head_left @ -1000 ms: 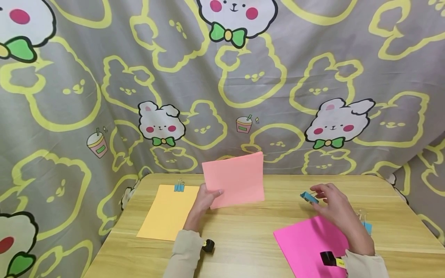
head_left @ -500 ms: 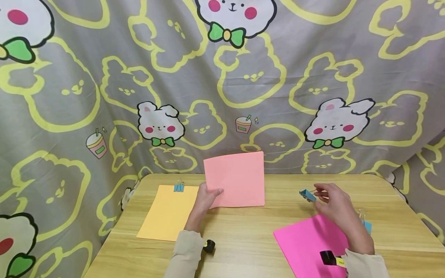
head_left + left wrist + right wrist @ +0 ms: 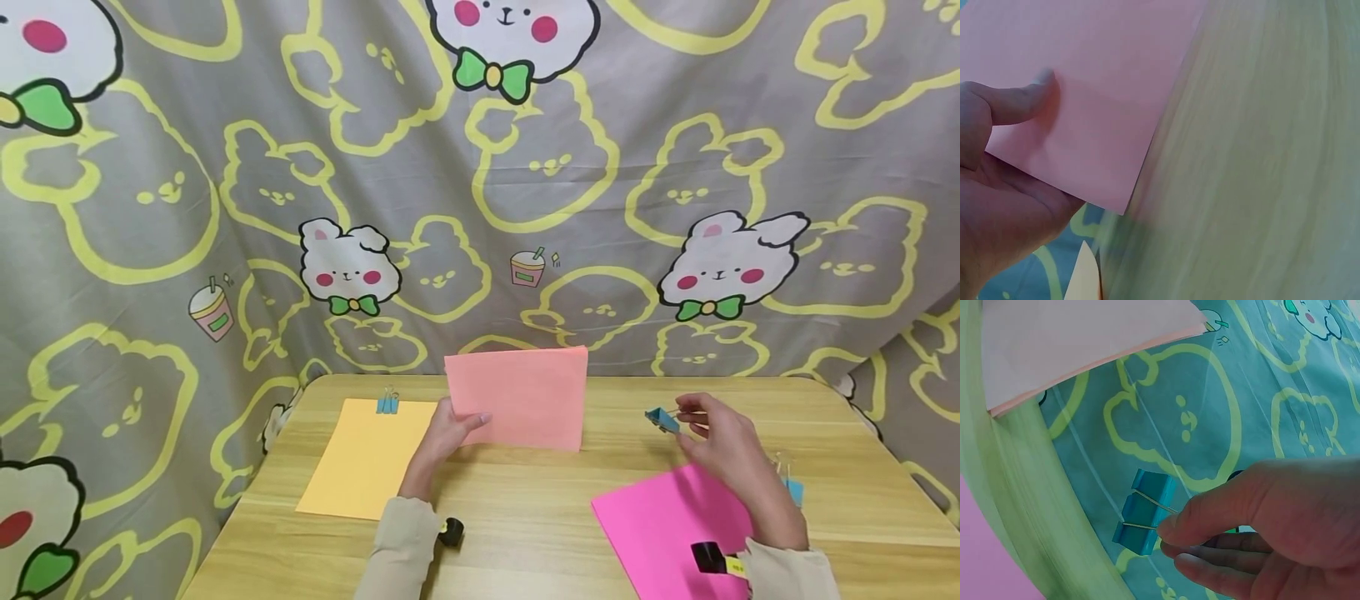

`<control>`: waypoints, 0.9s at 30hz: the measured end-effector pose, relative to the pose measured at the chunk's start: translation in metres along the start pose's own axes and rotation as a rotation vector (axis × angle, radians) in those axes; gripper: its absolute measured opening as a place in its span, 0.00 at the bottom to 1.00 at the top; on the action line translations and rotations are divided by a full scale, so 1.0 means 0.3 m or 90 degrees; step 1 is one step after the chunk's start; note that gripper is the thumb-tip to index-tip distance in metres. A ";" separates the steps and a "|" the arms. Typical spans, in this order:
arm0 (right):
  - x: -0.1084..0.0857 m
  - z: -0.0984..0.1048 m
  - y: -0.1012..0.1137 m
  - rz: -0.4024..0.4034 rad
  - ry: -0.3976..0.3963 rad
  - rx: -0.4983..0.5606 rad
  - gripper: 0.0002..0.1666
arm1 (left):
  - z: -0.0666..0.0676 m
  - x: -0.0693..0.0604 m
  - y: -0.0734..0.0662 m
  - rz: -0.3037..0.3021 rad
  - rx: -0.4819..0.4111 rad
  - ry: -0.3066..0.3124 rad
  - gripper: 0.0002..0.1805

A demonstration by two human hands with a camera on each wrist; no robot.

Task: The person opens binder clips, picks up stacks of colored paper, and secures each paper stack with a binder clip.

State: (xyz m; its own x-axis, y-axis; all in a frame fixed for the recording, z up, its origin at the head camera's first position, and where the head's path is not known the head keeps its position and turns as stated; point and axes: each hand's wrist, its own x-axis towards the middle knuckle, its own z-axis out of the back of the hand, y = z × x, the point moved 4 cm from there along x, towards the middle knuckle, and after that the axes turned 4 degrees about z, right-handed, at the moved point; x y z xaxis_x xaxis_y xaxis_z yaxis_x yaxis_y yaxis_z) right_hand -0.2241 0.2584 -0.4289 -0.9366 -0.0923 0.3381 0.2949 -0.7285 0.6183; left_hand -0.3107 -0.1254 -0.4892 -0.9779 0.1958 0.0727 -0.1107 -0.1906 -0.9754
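Observation:
A stack of light pink paper (image 3: 525, 396) is raised above the table, tilted up. My left hand (image 3: 448, 429) grips its left side, the thumb (image 3: 1019, 103) lying across the front face and the other fingers behind. To the right, my right hand (image 3: 716, 437) pinches a blue binder clip (image 3: 662, 419) by its wire handles; the right wrist view shows the clip body (image 3: 1145, 512) beyond the thumb and fingertips. Clip and pink paper are apart. Below the right hand lies magenta paper (image 3: 660, 525), partly hidden by the forearm.
Yellow-orange paper (image 3: 367, 458) lies at the left with a blue binder clip (image 3: 387, 406) on its top edge. Another blue clip (image 3: 793, 492) stands behind the right forearm. A patterned curtain (image 3: 600, 208) hangs behind the wooden table (image 3: 510, 517).
The pink paper has shifted slightly right, and its upper edge has tipped lower. My right hand keeps hold of the binder clip in nearly the same place.

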 end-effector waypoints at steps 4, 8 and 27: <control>0.001 -0.006 0.002 0.007 -0.002 -0.002 0.29 | -0.003 0.001 0.006 0.001 0.006 -0.002 0.11; 0.000 -0.010 0.004 0.022 -0.012 -0.006 0.30 | -0.007 0.002 0.009 0.005 0.003 -0.007 0.09; 0.002 -0.014 0.007 -0.021 -0.040 0.057 0.26 | -0.016 -0.010 -0.011 0.051 -0.089 0.108 0.08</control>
State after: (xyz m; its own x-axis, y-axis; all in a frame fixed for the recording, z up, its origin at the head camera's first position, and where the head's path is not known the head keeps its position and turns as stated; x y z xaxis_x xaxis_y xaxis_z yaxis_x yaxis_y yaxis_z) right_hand -0.2247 0.2539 -0.4305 -0.9329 -0.0245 0.3592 0.2832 -0.6661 0.6900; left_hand -0.3066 -0.1207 -0.4874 -0.9377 0.3461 -0.0299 0.0024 -0.0796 -0.9968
